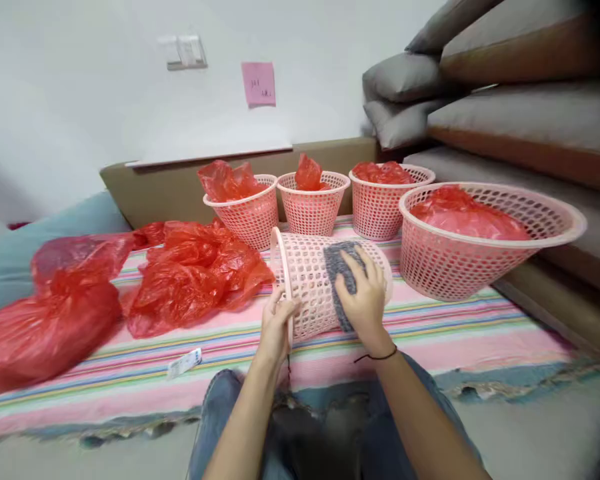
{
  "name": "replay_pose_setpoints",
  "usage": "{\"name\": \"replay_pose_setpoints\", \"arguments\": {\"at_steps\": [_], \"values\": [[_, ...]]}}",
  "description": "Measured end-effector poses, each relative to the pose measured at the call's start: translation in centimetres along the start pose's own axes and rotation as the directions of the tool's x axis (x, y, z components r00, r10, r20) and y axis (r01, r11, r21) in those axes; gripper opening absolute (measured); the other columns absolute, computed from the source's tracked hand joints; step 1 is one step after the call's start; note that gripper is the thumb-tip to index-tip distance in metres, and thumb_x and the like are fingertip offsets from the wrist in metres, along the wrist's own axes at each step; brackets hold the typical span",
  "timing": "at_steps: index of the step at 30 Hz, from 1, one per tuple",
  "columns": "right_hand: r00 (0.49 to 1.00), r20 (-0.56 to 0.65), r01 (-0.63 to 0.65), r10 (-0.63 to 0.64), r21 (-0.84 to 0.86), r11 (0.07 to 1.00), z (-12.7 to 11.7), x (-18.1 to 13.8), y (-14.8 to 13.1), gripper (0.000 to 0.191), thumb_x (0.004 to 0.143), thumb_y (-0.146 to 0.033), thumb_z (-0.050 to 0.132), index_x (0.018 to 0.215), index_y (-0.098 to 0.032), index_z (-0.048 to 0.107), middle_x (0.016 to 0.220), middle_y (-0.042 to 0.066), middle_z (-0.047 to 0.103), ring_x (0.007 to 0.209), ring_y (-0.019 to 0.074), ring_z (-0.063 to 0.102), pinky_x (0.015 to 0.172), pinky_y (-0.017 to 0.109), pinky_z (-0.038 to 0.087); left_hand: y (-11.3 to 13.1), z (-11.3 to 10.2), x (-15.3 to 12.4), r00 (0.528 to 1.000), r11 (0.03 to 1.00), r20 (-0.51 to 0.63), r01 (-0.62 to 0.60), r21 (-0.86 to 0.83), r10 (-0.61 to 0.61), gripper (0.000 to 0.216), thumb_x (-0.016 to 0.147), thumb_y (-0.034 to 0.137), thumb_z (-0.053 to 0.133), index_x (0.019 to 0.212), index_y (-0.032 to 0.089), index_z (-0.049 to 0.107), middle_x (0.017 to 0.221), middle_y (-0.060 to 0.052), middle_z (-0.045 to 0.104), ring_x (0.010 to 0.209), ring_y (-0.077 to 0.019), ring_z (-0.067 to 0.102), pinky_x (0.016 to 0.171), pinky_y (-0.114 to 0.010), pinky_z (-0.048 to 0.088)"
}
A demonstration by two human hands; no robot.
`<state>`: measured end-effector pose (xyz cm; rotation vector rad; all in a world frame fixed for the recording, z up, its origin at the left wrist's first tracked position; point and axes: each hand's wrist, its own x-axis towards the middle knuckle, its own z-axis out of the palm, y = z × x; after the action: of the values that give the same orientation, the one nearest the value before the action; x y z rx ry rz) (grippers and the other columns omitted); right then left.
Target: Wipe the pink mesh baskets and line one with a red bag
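Two bare hands work on a pink plastic lattice basket [310, 283] lying tipped on its side on a striped pink cloth [430, 333].

Largest first: crumpled red plastic bags [130, 287] lie heaped to the left on the cloth; a wide pink basket [480, 247] and three smaller pink baskets [313, 200], all lined with red plastic, stand behind. The tipped basket's rim faces left. The left hand [276, 323] curls closed around that rim; the right hand [365, 297] presses a grey cloth pad [343, 270] flat against the basket's side, fingers bent over it.
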<state>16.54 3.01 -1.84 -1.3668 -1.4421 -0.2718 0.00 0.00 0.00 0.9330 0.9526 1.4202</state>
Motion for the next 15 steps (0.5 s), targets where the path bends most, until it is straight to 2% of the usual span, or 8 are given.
{"name": "replay_pose_setpoints", "arguments": {"at_steps": [3, 6, 9, 15], "values": [[0.985, -0.065, -0.161, 0.158, -0.033, 0.986, -0.7, 0.8, 2.9, 0.041, 0.089, -0.031, 0.053, 0.127, -0.022, 0.066, 0.142, 0.012, 0.056, 0.127, 0.0305, 0.052, 0.107, 0.052, 0.041, 0.6, -0.4, 0.1, 0.999, 0.998, -0.007, -0.035, 0.042, 0.035, 0.041, 0.06, 0.032, 0.074, 0.094, 0.019, 0.056, 0.072, 0.0, 0.071, 0.058, -0.0128, 0.063, 0.058, -0.022, 0.05], [0.968, -0.09, -0.238, 0.234, -0.031, 0.971, -1.1, 1.2, 4.3, 0.041, 0.088, -0.033, 0.053, 0.125, -0.022, 0.067, 0.139, 0.013, 0.057, 0.124, 0.0312, 0.054, 0.104, 0.053, 0.042, 1.0, -0.5, 0.1, 0.996, 0.989, -0.01, -0.088, 0.117, 0.09, 0.036, 0.063, 0.03, 0.075, 0.091, 0.019, 0.056, 0.058, 0.005, 0.063, 0.048, -0.0098, 0.055, 0.05, -0.018, 0.043], [0.967, -0.084, -0.242, 0.239, -0.033, 0.97, -1.2, 1.1, 4.3, 0.041, 0.089, -0.033, 0.052, 0.125, -0.023, 0.066, 0.141, 0.012, 0.055, 0.124, 0.0316, 0.053, 0.104, 0.053, 0.041, 1.1, -0.4, 0.1, 0.988, 0.971, -0.01, -0.147, 0.188, 0.152, 0.03, 0.068, 0.034, 0.075, 0.087, 0.018, 0.057, 0.051, 0.007, 0.056, 0.044, -0.0077, 0.048, 0.047, -0.017, 0.038], [0.975, -0.068, -0.217, 0.214, -0.037, 0.976, -1.2, 0.8, 3.9, 0.04, 0.09, -0.033, 0.052, 0.126, -0.023, 0.066, 0.141, 0.012, 0.055, 0.123, 0.0318, 0.053, 0.103, 0.053, 0.041, 0.7, -0.1, 0.1, 0.968, 0.931, -0.018, -0.237, 0.278, 0.252, 0.027, 0.075, 0.04, 0.072, 0.084, 0.017, 0.061, 0.057, 0.006, 0.053, 0.045, -0.0066, 0.046, 0.046, -0.018, 0.038]]}}
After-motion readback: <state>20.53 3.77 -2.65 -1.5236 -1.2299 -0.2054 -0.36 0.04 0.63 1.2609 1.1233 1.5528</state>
